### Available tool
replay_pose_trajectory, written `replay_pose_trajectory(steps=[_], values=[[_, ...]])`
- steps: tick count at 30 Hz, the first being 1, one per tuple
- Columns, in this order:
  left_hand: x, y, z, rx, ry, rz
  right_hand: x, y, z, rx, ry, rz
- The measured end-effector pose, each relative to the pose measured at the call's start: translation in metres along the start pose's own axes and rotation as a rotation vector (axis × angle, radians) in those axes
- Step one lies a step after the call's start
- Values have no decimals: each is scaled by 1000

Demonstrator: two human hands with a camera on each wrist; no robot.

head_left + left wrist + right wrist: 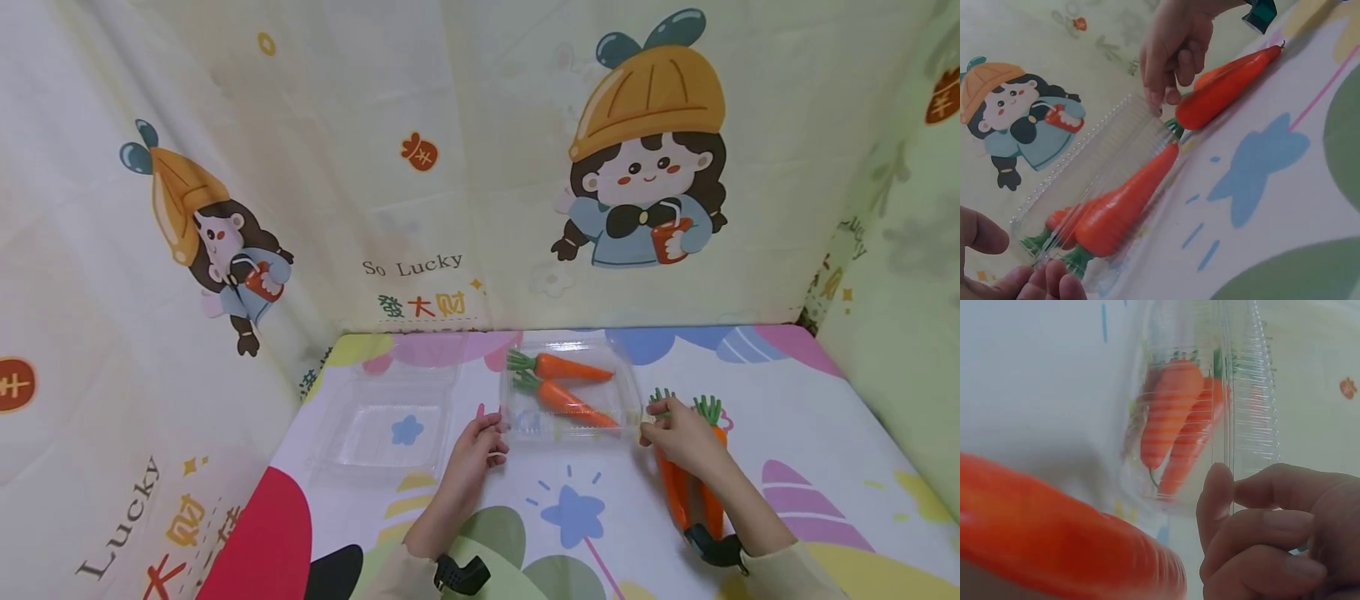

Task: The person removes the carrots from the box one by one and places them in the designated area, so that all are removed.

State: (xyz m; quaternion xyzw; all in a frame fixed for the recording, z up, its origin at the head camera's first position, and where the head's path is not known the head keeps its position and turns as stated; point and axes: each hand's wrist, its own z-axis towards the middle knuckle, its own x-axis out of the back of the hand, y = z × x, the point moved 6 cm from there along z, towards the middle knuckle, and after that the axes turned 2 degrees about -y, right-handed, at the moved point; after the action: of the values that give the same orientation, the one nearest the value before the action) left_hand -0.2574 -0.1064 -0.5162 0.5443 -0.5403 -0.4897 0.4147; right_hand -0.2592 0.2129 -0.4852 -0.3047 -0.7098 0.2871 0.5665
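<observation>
A clear plastic box (573,402) with its lid over it holds two orange carrots (573,367) with green tops. My left hand (477,450) is at its front left corner; in the left wrist view, the fingertips (1054,279) meet at the box's rim. At the opposite side, my right hand (684,435) pinches the rim between thumb and index finger, plainest in the right wrist view (1266,531). Beneath the right hand and forearm, two more carrots (711,500) lie on the table, partly hidden.
Another clear plastic box (386,437) stands open to the left, its lid (416,358) raised behind it. A printed cloth covers the table (622,483). Patterned curtains (487,208) hang behind and at both sides.
</observation>
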Motion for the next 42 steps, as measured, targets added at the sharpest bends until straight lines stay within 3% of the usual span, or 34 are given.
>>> replay_pose_trajectory(steps=[6, 11, 17, 21, 26, 37, 42], values=[[6, 1, -12, -40, 0, 87, -5, 4, -15, -37, -22, 28], [11, -3, -19, -40, -31, 95, -9, 8, -24, -43, -32, 39], [14, -11, -23, -35, -52, 62, -14, 13, -33, -60, -97, 81], [15, -14, -24, -49, -57, 33, -17, 11, -35, -27, -109, 107], [15, -17, -27, -9, -72, 5, -21, 10, -35, -6, -142, 189], [13, -18, -30, 33, -232, 29, -25, 13, -37, 10, -234, 330], [14, -19, -31, 67, -270, 34, -24, 13, -38, 12, -249, 361]])
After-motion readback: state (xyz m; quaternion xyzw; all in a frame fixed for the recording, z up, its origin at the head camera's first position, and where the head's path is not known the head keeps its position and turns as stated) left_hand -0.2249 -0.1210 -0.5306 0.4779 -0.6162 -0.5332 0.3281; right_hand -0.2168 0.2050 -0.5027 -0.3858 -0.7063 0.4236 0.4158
